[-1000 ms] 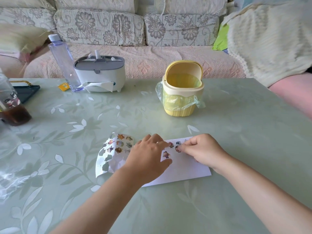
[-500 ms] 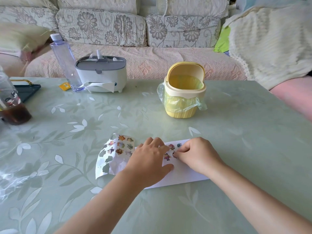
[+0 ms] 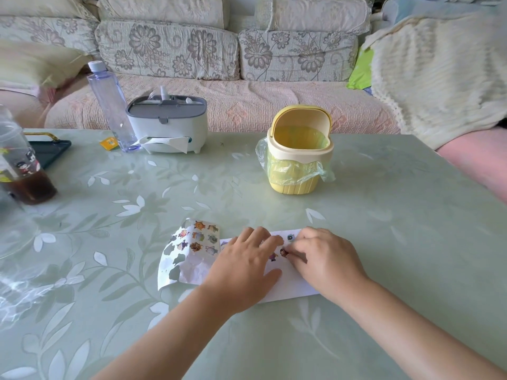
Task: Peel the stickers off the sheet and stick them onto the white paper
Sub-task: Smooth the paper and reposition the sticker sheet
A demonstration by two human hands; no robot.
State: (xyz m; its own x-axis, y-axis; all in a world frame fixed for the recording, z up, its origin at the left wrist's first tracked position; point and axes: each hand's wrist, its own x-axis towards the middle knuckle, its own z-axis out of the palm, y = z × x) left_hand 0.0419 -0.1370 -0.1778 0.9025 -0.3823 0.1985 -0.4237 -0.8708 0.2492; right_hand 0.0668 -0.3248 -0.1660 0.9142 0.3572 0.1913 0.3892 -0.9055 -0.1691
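White paper [image 3: 290, 281]: flat on the bench [image 3: 384, 215], near-centre, long axis left to right. A few stickers are already on its far strip.

Right hand [image 3: 323, 259]: fingers curled, tips down on a small dark sticker [image 3: 283, 252] on the paper. I cannot tell whether it pinches the sticker or only presses it.

Left hand [image 3: 244, 267]: flat, fingers straight, resting on the paper's left part. It grips nothing.

Sticker sheet [image 3: 189, 250]: just left of the left hand, touching or overlapping the paper's left end. Its long axis runs near to far and it is slightly curled. The remaining stickers cluster at the far end, and the near part shows empty cut-outs.

Judgement: the next peel lies to the left. The left hand is nearer the sheet and sits between it and the right hand, so the right hand would have to cross over or the left must shift.

Around: a yellow bin [image 3: 297, 160] sits far-centre. A tissue box [image 3: 167, 124] and a clear bottle [image 3: 109, 97] are far-left. All are well apart from the work and none is in the way.
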